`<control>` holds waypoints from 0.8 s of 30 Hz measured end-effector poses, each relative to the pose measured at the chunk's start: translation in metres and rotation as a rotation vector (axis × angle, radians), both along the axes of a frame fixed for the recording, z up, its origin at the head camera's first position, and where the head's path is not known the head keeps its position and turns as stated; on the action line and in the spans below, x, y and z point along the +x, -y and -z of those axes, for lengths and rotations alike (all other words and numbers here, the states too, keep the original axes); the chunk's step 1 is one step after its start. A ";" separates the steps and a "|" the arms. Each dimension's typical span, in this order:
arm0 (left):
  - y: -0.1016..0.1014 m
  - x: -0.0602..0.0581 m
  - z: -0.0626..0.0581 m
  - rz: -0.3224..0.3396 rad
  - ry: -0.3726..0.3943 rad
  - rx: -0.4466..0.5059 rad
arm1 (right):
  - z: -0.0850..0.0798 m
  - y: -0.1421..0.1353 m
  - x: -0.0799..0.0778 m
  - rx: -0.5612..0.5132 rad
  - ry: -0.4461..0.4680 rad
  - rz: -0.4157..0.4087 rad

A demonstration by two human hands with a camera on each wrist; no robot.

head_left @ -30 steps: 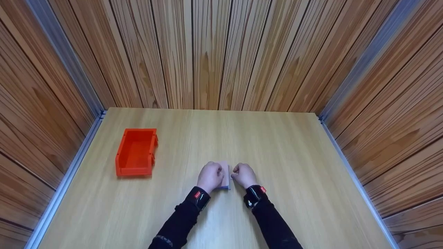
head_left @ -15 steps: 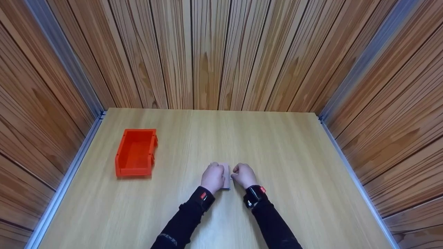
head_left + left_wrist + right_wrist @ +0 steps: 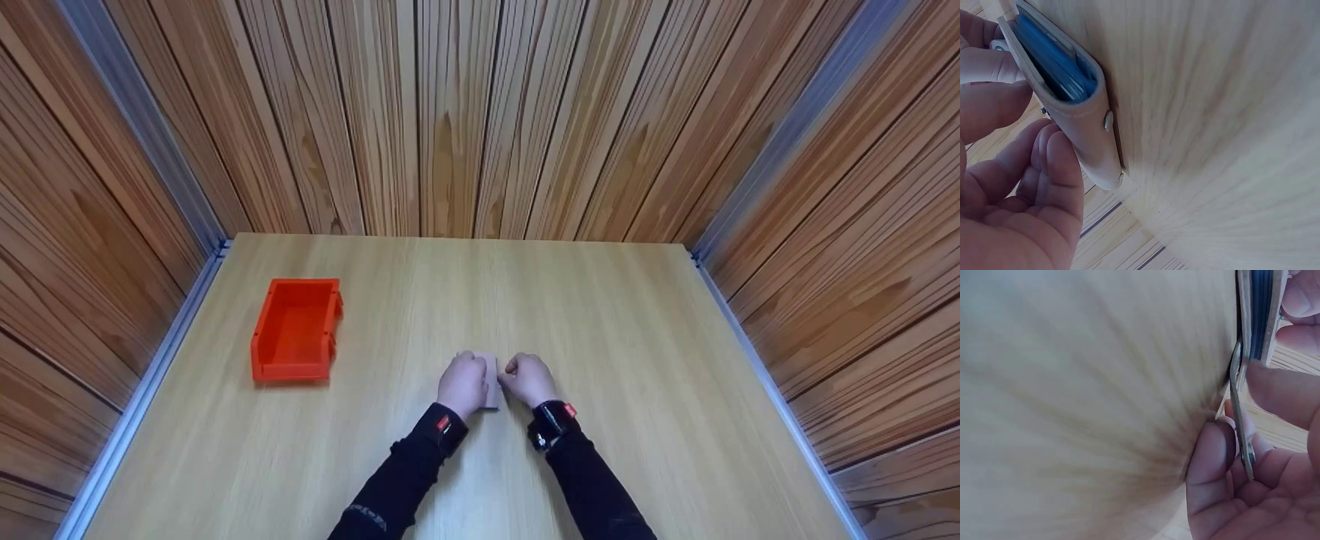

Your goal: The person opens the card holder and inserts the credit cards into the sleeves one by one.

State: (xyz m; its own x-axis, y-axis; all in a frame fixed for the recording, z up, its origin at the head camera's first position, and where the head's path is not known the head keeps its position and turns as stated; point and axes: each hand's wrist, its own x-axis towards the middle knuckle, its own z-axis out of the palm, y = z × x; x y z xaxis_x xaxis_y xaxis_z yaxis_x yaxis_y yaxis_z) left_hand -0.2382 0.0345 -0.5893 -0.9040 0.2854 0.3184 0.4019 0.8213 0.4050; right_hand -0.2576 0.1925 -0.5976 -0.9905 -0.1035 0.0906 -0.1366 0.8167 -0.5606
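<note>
A pale pink card holder (image 3: 490, 381) with blue inner sleeves lies on the wooden table (image 3: 637, 330); its sleeves and a metal snap show in the left wrist view. My left hand (image 3: 462, 381) holds it from the left, with the thumb (image 3: 999, 107) at the top cover and curled fingers (image 3: 1061, 157) by the rounded spine. On the other side, my right hand (image 3: 528, 379) has the card holder's narrow strap (image 3: 1240, 410) between thumb (image 3: 1286, 388) and forefinger (image 3: 1210, 453). A snap shows at the strap's free end.
An orange open-topped bin (image 3: 295, 330) stands on the table at the left. Wood-panelled walls (image 3: 450, 120) enclose the table at the back and both sides, with metal rails (image 3: 780, 401) along the side edges.
My left hand has shifted slightly right over the card holder, and less of its blue near edge shows. The right hand has stayed nearly in place at the strap.
</note>
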 end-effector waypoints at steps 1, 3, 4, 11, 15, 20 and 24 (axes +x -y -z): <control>0.000 0.000 0.000 -0.001 0.000 0.002 | 0.000 0.000 0.000 0.001 0.001 0.000; 0.000 0.000 -0.001 -0.001 0.004 0.007 | 0.000 0.000 -0.001 0.000 0.005 -0.001; 0.001 0.001 -0.001 -0.001 0.007 0.008 | -0.001 0.000 -0.001 -0.003 0.012 0.000; 0.001 0.001 -0.002 0.004 0.038 0.032 | -0.006 -0.003 0.000 -0.028 0.072 0.000; 0.001 0.000 -0.002 0.003 0.054 0.033 | -0.009 -0.008 0.003 -0.039 0.107 0.017; 0.001 -0.001 0.001 0.003 0.067 0.033 | -0.010 -0.013 0.006 -0.065 0.135 0.049; 0.001 -0.001 0.002 0.003 0.069 0.031 | -0.010 -0.012 0.009 -0.080 0.155 0.064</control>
